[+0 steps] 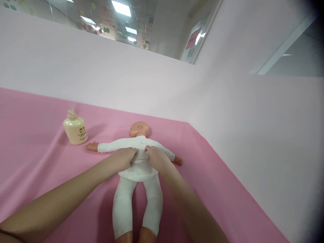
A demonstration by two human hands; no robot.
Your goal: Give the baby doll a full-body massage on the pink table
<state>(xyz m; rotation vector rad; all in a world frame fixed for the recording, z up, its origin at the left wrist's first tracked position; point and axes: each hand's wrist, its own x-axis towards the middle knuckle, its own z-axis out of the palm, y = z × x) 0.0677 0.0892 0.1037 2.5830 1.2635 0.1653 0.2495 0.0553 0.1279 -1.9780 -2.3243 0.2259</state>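
A baby doll (138, 172) in a white top and white trousers lies face down, its bald head turned to the left and its arms stretched out sideways. Both of my hands are on its back, either side of the middle. My left hand (125, 158) is closed, with its fingers curled and its fingertips against the white cloth. Opposite it, my right hand (156, 157) is also closed, its thumb side against the top. The cloth between the hands looks slightly creased. My hands partly hide the fingertips and what they pinch.
Left of the doll stands a pale yellow pump bottle (76, 130), near the doll's hand. A pink cloth (45, 162) covers the surface beneath. White walls (152, 87) rise behind and on the right, with a window (167, 30) above.
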